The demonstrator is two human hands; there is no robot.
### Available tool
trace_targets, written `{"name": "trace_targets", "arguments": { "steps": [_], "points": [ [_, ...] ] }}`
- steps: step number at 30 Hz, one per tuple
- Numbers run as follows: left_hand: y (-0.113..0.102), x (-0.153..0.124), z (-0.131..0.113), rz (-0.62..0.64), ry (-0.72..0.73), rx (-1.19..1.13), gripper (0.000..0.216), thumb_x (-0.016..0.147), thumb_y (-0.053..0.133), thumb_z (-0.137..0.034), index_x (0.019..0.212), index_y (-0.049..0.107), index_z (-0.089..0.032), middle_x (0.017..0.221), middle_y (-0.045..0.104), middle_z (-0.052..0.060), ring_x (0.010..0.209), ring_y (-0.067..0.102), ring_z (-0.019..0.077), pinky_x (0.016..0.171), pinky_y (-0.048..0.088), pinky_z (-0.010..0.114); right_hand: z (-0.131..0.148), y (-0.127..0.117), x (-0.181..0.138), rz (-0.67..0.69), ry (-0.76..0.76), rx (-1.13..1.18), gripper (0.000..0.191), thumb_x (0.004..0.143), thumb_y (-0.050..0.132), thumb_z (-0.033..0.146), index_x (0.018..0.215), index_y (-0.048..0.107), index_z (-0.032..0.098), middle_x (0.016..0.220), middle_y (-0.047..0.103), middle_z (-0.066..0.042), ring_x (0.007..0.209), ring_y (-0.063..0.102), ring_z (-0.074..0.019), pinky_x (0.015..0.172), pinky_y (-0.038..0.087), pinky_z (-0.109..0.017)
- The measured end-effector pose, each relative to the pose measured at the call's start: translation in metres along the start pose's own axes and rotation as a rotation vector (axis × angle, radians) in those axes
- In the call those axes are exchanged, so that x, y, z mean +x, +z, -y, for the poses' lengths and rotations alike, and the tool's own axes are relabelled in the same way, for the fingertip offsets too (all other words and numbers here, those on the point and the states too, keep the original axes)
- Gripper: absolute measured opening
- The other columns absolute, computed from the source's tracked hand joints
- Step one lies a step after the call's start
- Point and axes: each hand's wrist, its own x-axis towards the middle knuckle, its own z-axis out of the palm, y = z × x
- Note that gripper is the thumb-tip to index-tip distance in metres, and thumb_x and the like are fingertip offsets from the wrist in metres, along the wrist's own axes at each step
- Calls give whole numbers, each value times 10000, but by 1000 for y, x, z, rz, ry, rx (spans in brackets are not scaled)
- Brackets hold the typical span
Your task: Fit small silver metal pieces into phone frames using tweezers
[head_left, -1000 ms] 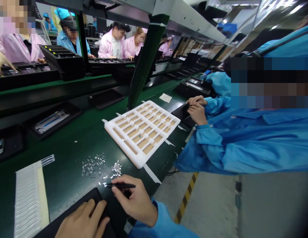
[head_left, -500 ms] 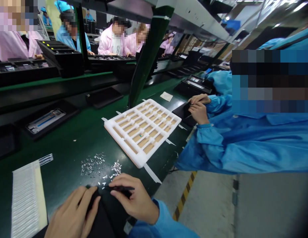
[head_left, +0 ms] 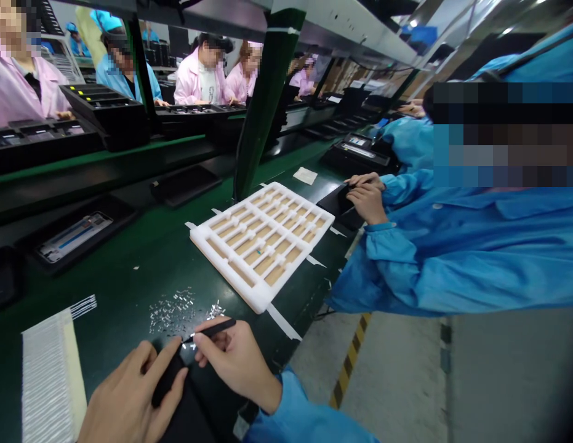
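My right hand pinches black tweezers, whose tips point left at small shiny metal parts scattered on the green bench. My left hand lies on a black flat device at the near edge, fingers curled over its top left corner. The tweezer tips sit just past my left forefinger, close to the device's upper edge.
A white foam tray with tan slots lies ahead. A white ribbed strip lies at left. Black trays ride the belt behind. A co-worker in blue works on a black device at right; others sit across the line.
My left hand slid up the black device toward the metal parts. My right hand swung the tweezers from lying flat to pointing at the parts near the device's edge.
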Motion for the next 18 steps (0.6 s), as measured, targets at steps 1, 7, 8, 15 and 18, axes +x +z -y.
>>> {"name": "trace_targets", "arguments": {
  "steps": [1, 7, 8, 15, 18],
  "points": [
    [1, 0, 1, 7, 11, -9, 422, 1143, 365, -481, 1357, 647, -253, 845, 611, -17, 645, 735, 149, 560, 547, 269, 0, 2, 1, -5, 14, 3, 312, 864, 837, 425, 958, 763, 137, 642, 726, -20, 551, 747, -198, 573, 649, -297],
    [2, 2, 2, 15, 33, -32, 422, 1144, 361, -469, 1357, 653, -251, 824, 573, -22, 609, 718, 140, 529, 544, 251, 2, 4, 3, -26, 37, -15, 272, 866, 811, 393, 939, 742, 140, 596, 710, -7, 503, 733, -196, 527, 631, -285],
    [1, 3, 1, 15, 35, -29, 421, 1144, 360, -465, 1354, 653, -248, 823, 571, -22, 606, 717, 141, 525, 544, 252, 1, 4, 2, -34, 28, -23, 269, 871, 804, 389, 949, 744, 138, 599, 712, -10, 505, 734, -198, 526, 630, -286],
    [-3, 8, -2, -24, 52, 4, 427, 1150, 339, -445, 1359, 644, -232, 816, 595, -20, 610, 722, 142, 528, 532, 250, -1, -5, -15, -83, -164, -175, 183, 894, 776, 299, 999, 811, 154, 909, 790, -93, 678, 776, -210, 619, 649, -299],
    [-3, 8, -4, -22, 49, 28, 432, 1153, 333, -441, 1371, 636, -223, 832, 619, -12, 633, 737, 145, 528, 521, 255, 3, -9, -18, -23, -318, -299, 140, 921, 735, 211, 1014, 833, 178, 962, 805, -95, 788, 793, -217, 699, 654, -290]
  ]
}}
